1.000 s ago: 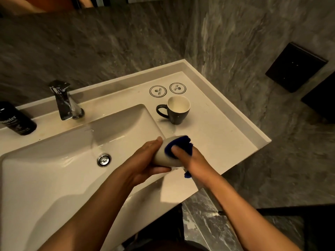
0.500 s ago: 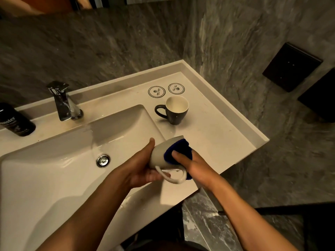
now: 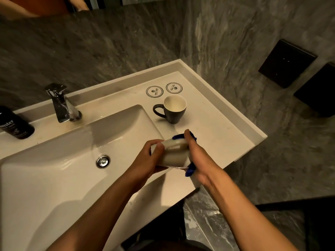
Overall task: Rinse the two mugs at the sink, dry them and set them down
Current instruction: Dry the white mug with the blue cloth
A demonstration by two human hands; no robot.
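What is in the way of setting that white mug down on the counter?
Nothing visible: bare counter lies beyond the white mug. The dark mug stands farther back, upright, apart.

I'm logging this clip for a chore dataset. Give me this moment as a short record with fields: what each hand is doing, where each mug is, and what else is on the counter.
left hand: grips the white mug by its base end
right hand: presses the blue cloth against the mug's mouth
white mug: held on its side over the sink's front right edge
dark mug: upright on the counter, handle pointing left
tap: no water seen running
other: dark bottle at left; two round coasters behind the dark mug
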